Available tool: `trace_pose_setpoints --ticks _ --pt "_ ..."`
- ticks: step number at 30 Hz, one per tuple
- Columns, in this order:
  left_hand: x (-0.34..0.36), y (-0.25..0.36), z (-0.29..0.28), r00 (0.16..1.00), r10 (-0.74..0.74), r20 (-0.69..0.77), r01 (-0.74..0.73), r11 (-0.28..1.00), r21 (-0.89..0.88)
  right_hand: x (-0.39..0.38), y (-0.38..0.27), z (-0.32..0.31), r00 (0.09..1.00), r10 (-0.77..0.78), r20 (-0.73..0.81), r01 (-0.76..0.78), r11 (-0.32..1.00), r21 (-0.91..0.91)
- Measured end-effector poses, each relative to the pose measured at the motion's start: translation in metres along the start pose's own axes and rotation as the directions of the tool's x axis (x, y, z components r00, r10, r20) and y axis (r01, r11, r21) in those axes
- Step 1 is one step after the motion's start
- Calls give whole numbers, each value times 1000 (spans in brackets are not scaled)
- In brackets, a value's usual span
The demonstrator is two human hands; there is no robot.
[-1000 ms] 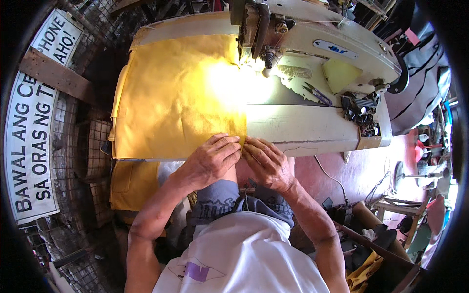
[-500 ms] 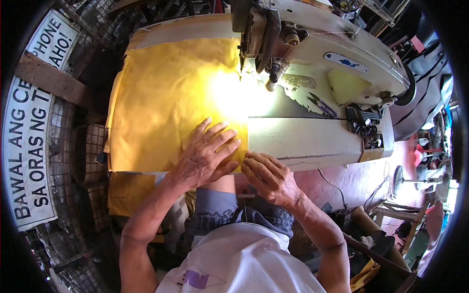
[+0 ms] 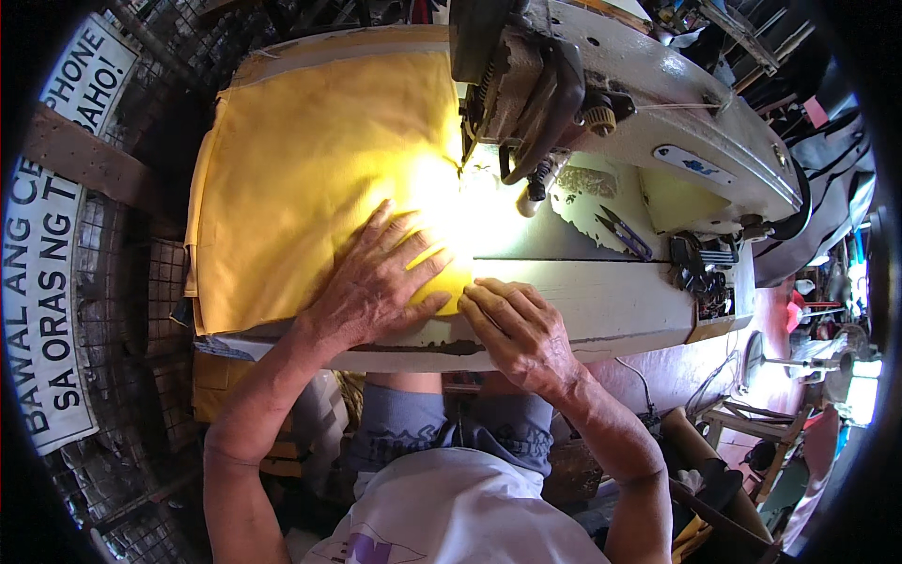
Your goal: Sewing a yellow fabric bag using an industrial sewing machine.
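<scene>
Left hand (image 3: 381, 273): I am laying it over the yellow sheet (image 3: 272, 179), fingers spread.
Right hand (image 3: 517, 329): I am bending its fingers at the sheet's lower right corner; my thumb is hiding, so I cannot tell whether I am pinching.
Yellow sheet: lying on the surface (image 3: 573, 301), left of the sewing machine (image 3: 648, 70), light glaring on its right edge.
Snips (image 3: 625, 233): resting beneath the machine's arm.

A wire-mesh wall (image 3: 167, 273) lines the left, with a white, black-lettered sign (image 3: 52, 305) before it, crossed by 1 brown board (image 3: 89, 152). At right, a wooden frame (image 3: 752, 419) stands on the pinkish floor (image 3: 681, 368), and bright light (image 3: 863, 390) glares near the edge.
</scene>
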State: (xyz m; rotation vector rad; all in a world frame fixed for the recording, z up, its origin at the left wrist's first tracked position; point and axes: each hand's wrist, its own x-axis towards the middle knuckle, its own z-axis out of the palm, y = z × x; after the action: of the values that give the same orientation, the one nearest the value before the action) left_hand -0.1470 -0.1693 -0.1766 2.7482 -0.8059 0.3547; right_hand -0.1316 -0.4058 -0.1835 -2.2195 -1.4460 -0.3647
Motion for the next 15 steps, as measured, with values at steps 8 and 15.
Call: trace_pose_setpoints --ticks 8,15 --pt "22 -28 -5 1000 5 15 -4 996 -92 21 25 6 999 47 -10 -48 998 -35" --pt "43 -51 8 996 8 -86 -17 994 -107 37 55 15 998 57 -6 -57 998 10"
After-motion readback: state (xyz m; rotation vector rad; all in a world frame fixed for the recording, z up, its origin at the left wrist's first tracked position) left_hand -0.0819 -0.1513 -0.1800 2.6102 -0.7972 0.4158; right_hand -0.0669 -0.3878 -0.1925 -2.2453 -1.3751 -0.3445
